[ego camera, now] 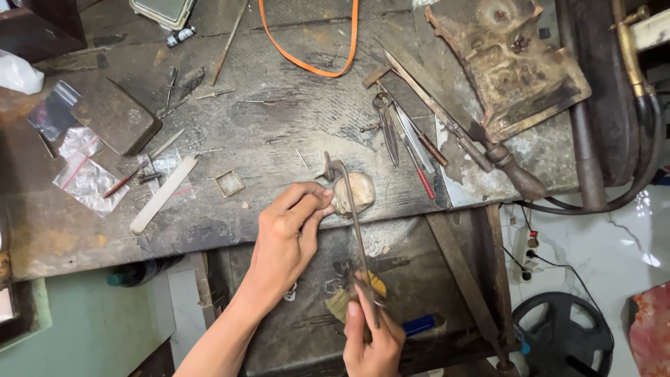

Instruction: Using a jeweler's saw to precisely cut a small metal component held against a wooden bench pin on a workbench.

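Observation:
My left hand [289, 234] reaches to the front edge of the worn workbench [279, 139], its fingertips pinched on something small against a pale worn bench peg [357, 192]; the held piece is too small to make out. My right hand [373, 335] is lower, over the dark tray under the bench, gripping the handle of a thin metal saw frame [352, 223]. The frame runs up from that hand to the peg and ends right beside my left fingertips.
On the bench lie a small square metal frame [229, 182], a white flat stick [164, 194], a dark metal block [115, 115], plastic bags [87, 178], pliers and files [405, 136], an orange band [307, 63] and a rusty block [506, 63]. A dark hose [628, 181] curves at right.

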